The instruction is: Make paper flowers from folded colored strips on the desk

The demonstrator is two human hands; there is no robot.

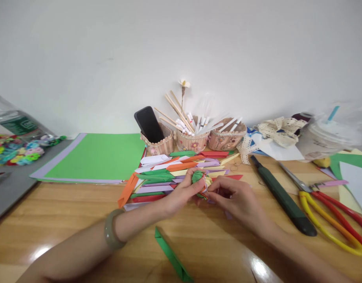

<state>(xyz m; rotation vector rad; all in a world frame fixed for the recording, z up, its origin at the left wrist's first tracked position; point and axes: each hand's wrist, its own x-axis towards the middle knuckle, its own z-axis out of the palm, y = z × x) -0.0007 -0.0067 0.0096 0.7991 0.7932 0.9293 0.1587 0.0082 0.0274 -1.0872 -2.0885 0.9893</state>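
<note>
My left hand is closed round a small folded-paper piece in green, orange, white and yellow. From the other side, my right hand pinches at the edge of that same piece with thumb and fingertips; what exactly lies between them is too small to make out. Behind both hands spreads a pile of folded paper strips in white, orange, green, purple, red and yellow. A lone green folded strip lies on the table nearer to me. A bangle circles my left wrist.
Green paper sheets lie at the left, beside a grey laptop-like slab. Decorated baskets with a phone, sticks and pens line the wall. A dark green cutter, large scissors, lace and a lidded cup occupy the right.
</note>
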